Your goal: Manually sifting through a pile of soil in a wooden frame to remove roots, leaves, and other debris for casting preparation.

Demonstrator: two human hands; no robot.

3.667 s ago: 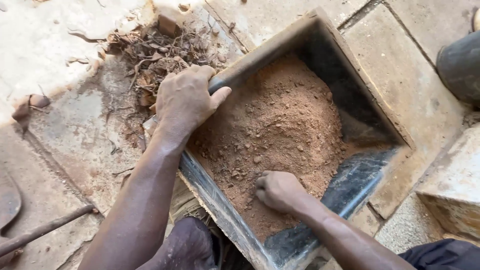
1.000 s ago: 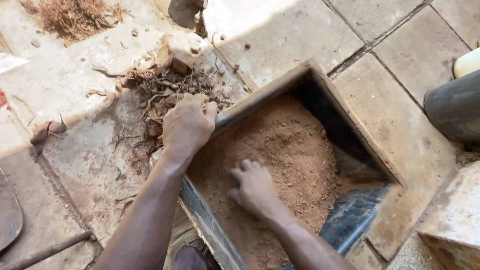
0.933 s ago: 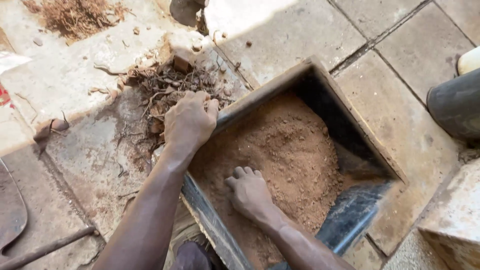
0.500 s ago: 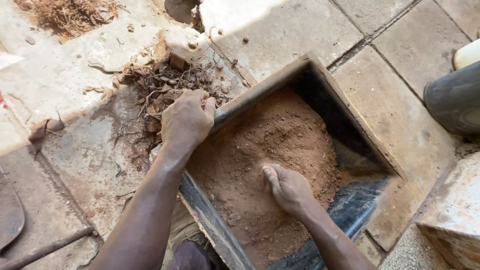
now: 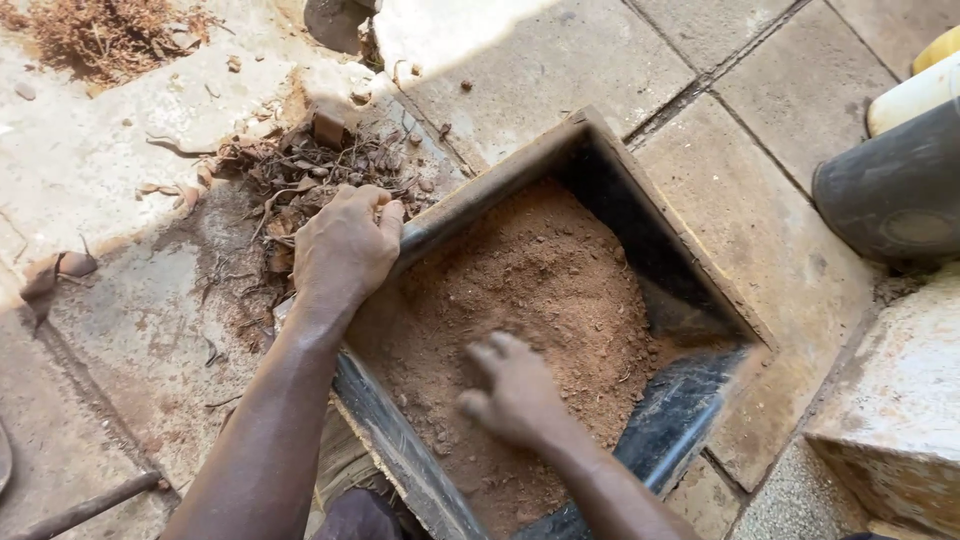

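Observation:
A dark, square-sided container [image 5: 655, 190] lies on the paved ground, filled with reddish-brown soil [image 5: 545, 290]. My left hand [image 5: 345, 250] grips the container's left rim, fingers curled over the edge. My right hand [image 5: 510, 390] rests on the soil near the container's front, fingers spread and slightly blurred. Just beyond my left hand, a heap of dry roots and dead leaves [image 5: 300, 175] lies on the ground beside the rim.
A dark round vessel [image 5: 895, 190] stands at the right with a pale yellow container [image 5: 920, 85] behind it. A stone block [image 5: 895, 400] sits at lower right. A second pile of dry fibres [image 5: 100, 35] lies top left. A thin rod [image 5: 85, 508] lies bottom left.
My right hand has moved back across the soil toward the container's near-left side and spread its fingers. My left hand has stayed on the rim.

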